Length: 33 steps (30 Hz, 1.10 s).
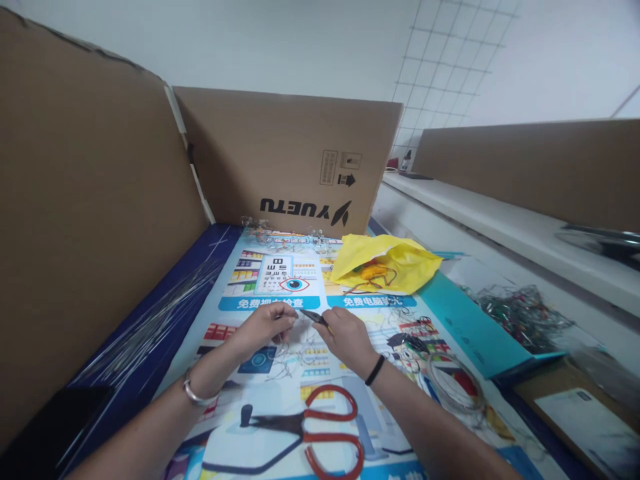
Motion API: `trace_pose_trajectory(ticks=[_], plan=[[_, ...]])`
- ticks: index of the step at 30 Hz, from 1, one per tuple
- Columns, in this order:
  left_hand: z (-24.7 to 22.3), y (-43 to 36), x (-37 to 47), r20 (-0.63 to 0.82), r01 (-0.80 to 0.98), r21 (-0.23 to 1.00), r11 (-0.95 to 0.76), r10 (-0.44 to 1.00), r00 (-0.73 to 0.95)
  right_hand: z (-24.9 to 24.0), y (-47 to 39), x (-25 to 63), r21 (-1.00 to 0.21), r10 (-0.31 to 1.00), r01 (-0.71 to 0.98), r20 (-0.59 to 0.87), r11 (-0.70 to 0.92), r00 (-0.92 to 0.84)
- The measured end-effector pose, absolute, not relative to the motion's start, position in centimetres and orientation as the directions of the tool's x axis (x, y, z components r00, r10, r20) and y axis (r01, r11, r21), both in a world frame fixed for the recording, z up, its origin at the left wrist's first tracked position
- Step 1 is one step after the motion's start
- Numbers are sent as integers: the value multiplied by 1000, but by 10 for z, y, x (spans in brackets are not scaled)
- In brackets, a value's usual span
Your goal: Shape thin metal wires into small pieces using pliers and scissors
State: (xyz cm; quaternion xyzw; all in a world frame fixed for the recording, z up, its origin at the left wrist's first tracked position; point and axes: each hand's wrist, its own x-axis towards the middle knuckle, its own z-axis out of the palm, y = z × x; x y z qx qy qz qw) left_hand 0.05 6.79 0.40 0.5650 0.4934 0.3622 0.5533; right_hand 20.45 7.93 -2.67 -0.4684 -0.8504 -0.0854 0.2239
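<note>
My right hand (346, 335) is closed around a pair of small dark pliers (314, 317), whose tip points left toward my other hand. Just left of that tip, my left hand (270, 327) is closed in a pinch; what it holds is too small to make out. Both hands are over a printed sheet (270, 303) covering the table. Nearer to me lie large scissors with red handles (330, 437). Thin wire pieces (300, 363) are scattered under and around my hands.
A yellow bag (417, 263) with an orange item inside lies behind my right hand. Cardboard panels (240, 147) stand at the back and left. Long thin wires (150, 323) lie at left, a wire coil (455, 383) and a teal box (475, 330) of tangled wires at right.
</note>
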Motion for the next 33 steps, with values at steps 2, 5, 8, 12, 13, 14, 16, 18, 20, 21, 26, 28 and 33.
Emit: trace_pose_trajectory(ticks=[2, 5, 8, 12, 13, 14, 16, 18, 20, 21, 26, 28, 33], plan=[[4, 67, 1, -151, 146, 982, 116, 955, 255, -26, 79, 204, -67, 758, 835, 463, 546, -459], [4, 67, 3, -175, 128, 981, 145, 949, 263, -26, 78, 204, -71, 759, 835, 462, 546, -458], [5, 66, 2, -174, 111, 983, 150, 949, 262, -25, 78, 204, -72, 765, 838, 457, 541, -454], [10, 67, 0, -151, 128, 985, 118, 944, 292, -23, 77, 204, -64, 761, 833, 451, 549, -466], [11, 67, -1, -151, 142, 984, 112, 941, 302, -22, 77, 204, -62, 759, 831, 450, 552, -471], [12, 67, -1, -155, 157, 981, 110, 938, 310, -22, 77, 204, -61, 757, 829, 449, 556, -475], [13, 67, -1, -163, 182, 977, 110, 938, 307, -21, 76, 203, -58, 755, 826, 445, 561, -482], [13, 67, -1, -165, 193, 975, 113, 946, 279, -21, 75, 203, -61, 756, 824, 439, 564, -485], [11, 67, 1, -169, 182, 975, 125, 955, 245, -21, 75, 202, -83, 765, 823, 433, 562, -478], [11, 67, 2, -173, 170, 976, 135, 958, 231, -21, 75, 201, -111, 774, 822, 427, 559, -469], [6, 67, 5, -153, 60, 988, 145, 973, 174, -22, 78, 200, -430, 862, 753, 336, 498, -379], [4, 67, 6, -142, 12, 990, 141, 979, 149, -22, 80, 199, -590, 896, 675, 282, 443, -342], [4, 66, 10, -109, -69, 991, 112, 993, 55, -19, 78, 196, -823, 935, 486, 141, 293, -325]])
